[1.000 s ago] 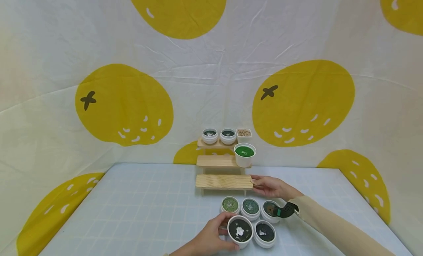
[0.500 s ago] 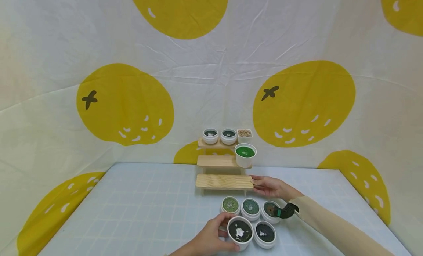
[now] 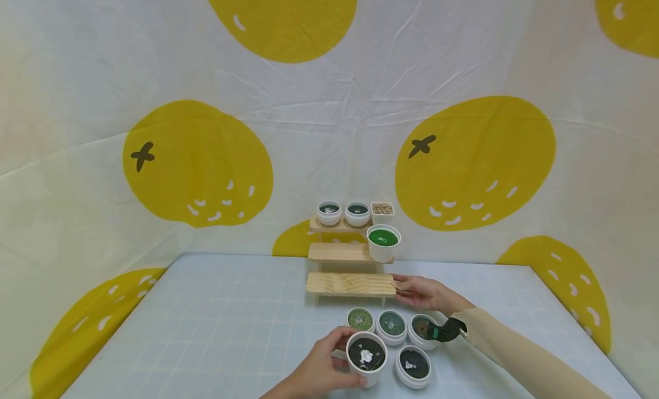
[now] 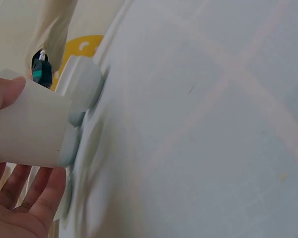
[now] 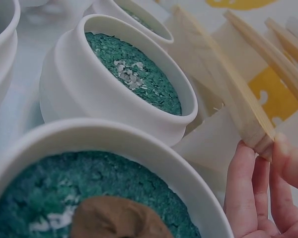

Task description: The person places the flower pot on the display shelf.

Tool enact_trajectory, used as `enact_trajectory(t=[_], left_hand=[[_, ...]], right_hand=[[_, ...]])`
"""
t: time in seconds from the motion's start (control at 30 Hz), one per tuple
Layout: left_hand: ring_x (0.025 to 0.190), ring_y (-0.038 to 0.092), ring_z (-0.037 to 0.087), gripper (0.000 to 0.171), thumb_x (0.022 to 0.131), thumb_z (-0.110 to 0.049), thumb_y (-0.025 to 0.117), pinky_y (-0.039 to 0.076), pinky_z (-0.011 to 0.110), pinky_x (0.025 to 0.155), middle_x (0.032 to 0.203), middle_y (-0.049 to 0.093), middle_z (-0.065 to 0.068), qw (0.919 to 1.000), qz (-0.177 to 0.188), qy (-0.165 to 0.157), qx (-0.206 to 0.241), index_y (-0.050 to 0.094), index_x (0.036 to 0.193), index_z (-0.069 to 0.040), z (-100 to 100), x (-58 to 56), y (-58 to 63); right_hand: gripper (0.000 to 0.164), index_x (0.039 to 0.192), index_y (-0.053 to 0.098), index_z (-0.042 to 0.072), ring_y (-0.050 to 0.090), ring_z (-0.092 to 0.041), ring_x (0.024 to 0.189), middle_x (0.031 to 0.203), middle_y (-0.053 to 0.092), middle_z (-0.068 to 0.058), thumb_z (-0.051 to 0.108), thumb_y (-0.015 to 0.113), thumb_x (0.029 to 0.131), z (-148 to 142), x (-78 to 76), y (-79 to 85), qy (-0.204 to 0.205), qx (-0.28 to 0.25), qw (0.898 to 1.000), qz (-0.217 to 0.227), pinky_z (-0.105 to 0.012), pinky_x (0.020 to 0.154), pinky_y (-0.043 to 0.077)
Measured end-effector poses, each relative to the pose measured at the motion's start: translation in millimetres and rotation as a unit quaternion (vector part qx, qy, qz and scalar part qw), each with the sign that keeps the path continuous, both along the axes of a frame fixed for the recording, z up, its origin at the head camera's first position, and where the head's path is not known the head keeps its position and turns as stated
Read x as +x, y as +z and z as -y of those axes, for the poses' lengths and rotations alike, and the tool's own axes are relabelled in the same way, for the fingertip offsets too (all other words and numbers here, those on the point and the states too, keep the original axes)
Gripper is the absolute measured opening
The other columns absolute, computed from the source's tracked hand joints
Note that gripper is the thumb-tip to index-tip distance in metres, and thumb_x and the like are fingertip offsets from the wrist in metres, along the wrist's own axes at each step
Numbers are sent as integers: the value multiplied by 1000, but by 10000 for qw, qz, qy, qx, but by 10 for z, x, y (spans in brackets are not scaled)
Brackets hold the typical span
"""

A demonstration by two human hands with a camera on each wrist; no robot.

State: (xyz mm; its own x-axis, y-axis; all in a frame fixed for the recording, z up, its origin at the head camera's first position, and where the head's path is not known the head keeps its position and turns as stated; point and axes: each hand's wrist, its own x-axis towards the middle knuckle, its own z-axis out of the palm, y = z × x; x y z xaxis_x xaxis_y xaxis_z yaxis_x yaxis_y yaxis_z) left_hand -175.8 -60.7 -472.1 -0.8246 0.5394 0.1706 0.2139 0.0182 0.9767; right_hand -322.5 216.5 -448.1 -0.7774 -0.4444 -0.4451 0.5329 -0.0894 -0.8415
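Note:
My left hand (image 3: 324, 364) grips a white cup (image 3: 366, 362) with dark contents and a white patch on top, thumb on one side and fingers on the other. The left wrist view shows this cup (image 4: 32, 124) tilted, apparently raised off the cloth. With thumb and fingers, my right hand (image 3: 424, 293) pinches the right end of the lowest wooden step (image 3: 350, 284). That step's corner (image 5: 258, 141) sits between the fingertips in the right wrist view. Close to the hands stand white round jars: a light green one (image 3: 360, 320), two teal ones (image 3: 392, 324) and a dark one (image 3: 413, 364).
Behind the lowest step, the middle step (image 3: 340, 251) bears a white cup of bright green (image 3: 383, 241). The top step (image 3: 340, 224) carries two dark-filled jars (image 3: 329, 212) and a square cup of beige bits (image 3: 382, 211). A pale checked cloth (image 3: 231, 319) covers the table.
My left hand has shifted the cup slightly left and up, away from the dark jar beside it. My right hand keeps its hold on the wooden step.

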Motion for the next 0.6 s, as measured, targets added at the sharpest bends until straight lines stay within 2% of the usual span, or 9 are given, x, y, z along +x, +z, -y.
enact_trajectory(t=[0.17,0.27,0.6], left_hand=[[99,58,4,64,74,-8,81,54,19,82,124,57,17,9999,-59,45,120,49,129,-5,2,-15,5],[99,59,4,63,73,-9,81,55,20,83,121,59,18,9996,-190,187,89,49,128,-6,8,-21,17],[99,58,2,64,72,-12,83,57,24,80,117,60,17,9934,-477,1046,-14,51,127,-6,37,-36,127]], right_hand=[[65,153,11,1,66,-11,87,97,65,-4,5,47,99,4,6,-12,-83,6,10000,33,-21,83,56],[67,153,11,1,66,-12,87,97,65,-5,5,49,98,7,11,-11,-107,-12,9999,56,-21,84,56],[67,153,10,0,66,-10,86,96,65,-3,7,49,98,2,1,-18,-24,116,9999,-72,-20,82,56]])
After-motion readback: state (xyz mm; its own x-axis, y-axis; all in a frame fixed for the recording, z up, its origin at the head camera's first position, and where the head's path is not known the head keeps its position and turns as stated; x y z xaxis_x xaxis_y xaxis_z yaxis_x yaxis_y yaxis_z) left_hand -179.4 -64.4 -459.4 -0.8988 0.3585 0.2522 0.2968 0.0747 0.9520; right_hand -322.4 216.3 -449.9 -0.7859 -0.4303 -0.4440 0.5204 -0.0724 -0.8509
